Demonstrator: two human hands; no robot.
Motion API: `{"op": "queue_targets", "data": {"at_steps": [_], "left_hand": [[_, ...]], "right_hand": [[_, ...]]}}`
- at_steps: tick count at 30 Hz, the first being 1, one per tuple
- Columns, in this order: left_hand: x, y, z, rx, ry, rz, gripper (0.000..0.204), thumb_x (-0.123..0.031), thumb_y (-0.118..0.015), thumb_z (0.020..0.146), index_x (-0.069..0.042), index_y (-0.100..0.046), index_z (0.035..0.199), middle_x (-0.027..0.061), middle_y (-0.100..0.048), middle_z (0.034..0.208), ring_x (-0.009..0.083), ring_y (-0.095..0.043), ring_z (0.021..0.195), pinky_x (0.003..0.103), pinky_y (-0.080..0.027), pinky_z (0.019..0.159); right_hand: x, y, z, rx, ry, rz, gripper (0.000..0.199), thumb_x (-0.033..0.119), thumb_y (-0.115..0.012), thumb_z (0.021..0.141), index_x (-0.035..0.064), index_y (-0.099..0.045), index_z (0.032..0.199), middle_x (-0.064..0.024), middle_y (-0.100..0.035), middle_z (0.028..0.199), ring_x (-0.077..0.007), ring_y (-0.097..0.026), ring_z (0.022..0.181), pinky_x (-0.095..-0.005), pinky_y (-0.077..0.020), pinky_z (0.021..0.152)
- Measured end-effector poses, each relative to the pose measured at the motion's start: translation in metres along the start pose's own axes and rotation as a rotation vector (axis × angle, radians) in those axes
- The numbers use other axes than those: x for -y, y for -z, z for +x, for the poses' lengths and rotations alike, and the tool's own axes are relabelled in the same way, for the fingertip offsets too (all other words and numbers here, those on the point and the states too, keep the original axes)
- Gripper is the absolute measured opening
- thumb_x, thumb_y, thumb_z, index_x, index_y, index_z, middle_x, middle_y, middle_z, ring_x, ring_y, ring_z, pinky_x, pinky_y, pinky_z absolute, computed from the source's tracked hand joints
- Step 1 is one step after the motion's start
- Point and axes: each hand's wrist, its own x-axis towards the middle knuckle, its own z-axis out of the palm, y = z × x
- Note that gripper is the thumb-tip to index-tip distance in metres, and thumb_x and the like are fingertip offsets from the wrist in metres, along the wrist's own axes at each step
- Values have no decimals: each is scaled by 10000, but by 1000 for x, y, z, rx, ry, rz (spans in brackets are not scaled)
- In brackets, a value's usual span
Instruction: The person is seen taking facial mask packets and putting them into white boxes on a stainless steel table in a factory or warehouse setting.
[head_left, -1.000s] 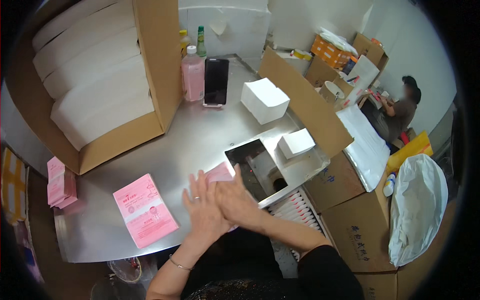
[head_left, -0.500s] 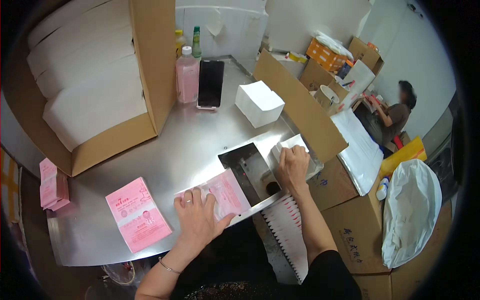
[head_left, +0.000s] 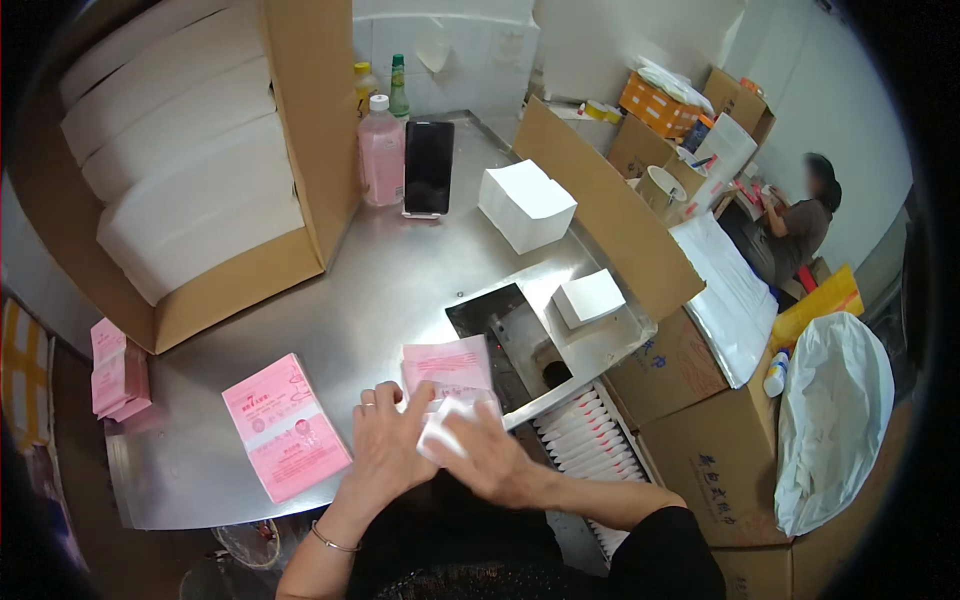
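A: What takes up the most room?

B: The steel table (head_left: pixel 400 290). On its far left stands a big carton (head_left: pixel 290 150) on its side, packed with white stacks (head_left: pixel 180 190). To the right a long cardboard flap (head_left: pixel 600 210) leans along the table edge, with more cartons (head_left: pixel 700 390) below it and a white bag (head_left: pixel 830 420) beside them.

A: And the mid-size things?

B: A white paper block (head_left: pixel 525 205) sits near the back, a smaller white pad (head_left: pixel 588 298) lies on the metal tray (head_left: pixel 600 345) by the slot. A black phone (head_left: pixel 428 167) stands upright next to a pink bottle (head_left: pixel 381 150). A pink packet stack (head_left: pixel 285 427) lies at the near left, well apart from another pink pile (head_left: pixel 118 368) off the table's left end.

A: The hands?

B: Both are at the near edge, close together. The left hand (head_left: pixel 385 450) lies flat, fingers spread, pressing on the pink pouch (head_left: pixel 448 366) just in front of the slot. The right hand (head_left: pixel 490 462) has its fingers closed on a white sheet (head_left: pixel 445 425), which overlaps the pouch's near end.

A: Is the left gripping anything?

B: It touches the sheet's edge, but whether it pinches it I cannot tell.

A: Anyone else?

B: A seated person (head_left: pixel 800 220) far right, well apart.
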Motion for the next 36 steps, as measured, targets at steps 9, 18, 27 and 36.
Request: {"op": "queue_targets", "data": {"at_steps": [9,18,27,36], "left_hand": [[-18,14,-29,102,-42,-12,695,-116,-746,769,-62,-490,1412,147,-534,965,303,-539,865,425,-424,727],[28,83,-70,-429,274,230,239,-74,-652,734,-65,-596,967,153,-563,1005,367,-520,1057,561,-367,973],[28,77,-57,-227,261,15,198,-9,-580,858,-24,-591,1055,154,-558,959,348,-532,943,456,-440,880],[1,-15,-16,-67,-149,-120,555,-165,-731,755,56,-567,1237,259,-523,1266,410,-516,1178,493,-436,945]], "right_hand": [[-129,-50,-4,233,-642,105,257,111,-490,913,12,-606,1120,-240,-667,1091,-380,-635,1061,-624,-404,986],[-117,43,-8,-104,-646,-597,218,103,-654,859,55,-661,1072,-109,-634,936,-297,-611,931,-451,-435,829],[-167,41,-38,-86,-806,-600,137,78,-604,909,13,-670,1010,-126,-576,914,-305,-551,937,-424,-428,824],[-49,7,4,-58,-73,-104,366,27,-608,819,-25,-606,1181,-238,-639,1114,-391,-639,1018,-568,-494,961]]}}
